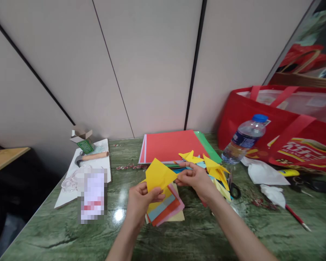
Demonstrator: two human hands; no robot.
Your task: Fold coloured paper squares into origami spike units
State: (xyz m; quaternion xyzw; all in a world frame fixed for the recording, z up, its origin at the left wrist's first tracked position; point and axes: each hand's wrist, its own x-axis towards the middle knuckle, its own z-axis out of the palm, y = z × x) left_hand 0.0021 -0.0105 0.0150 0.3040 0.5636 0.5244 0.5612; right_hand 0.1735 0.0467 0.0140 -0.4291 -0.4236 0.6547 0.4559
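Note:
A yellow sheet of origami paper (158, 176) is held up between my two hands, partly folded, with one corner pointing away from me. My left hand (145, 198) grips its lower left side, thumb on top. At the right corner, my right hand (195, 178) pinches the paper between thumb and fingertips. Beneath lies a fanned stack of coloured paper squares (170, 210) in orange, pink, pale blue and cream. Folded yellow paper shapes (216, 170) lie just beyond my right hand, beside black-handled scissors (235, 190).
Large red card sheets (171, 145) lie against the wall. On the right stand a water bottle (243, 139) and a red bag (288, 127), with crumpled tissue (273, 195) and a red brush (296, 215) in front. A hammer (93, 156) and small green box (84, 143) are at left.

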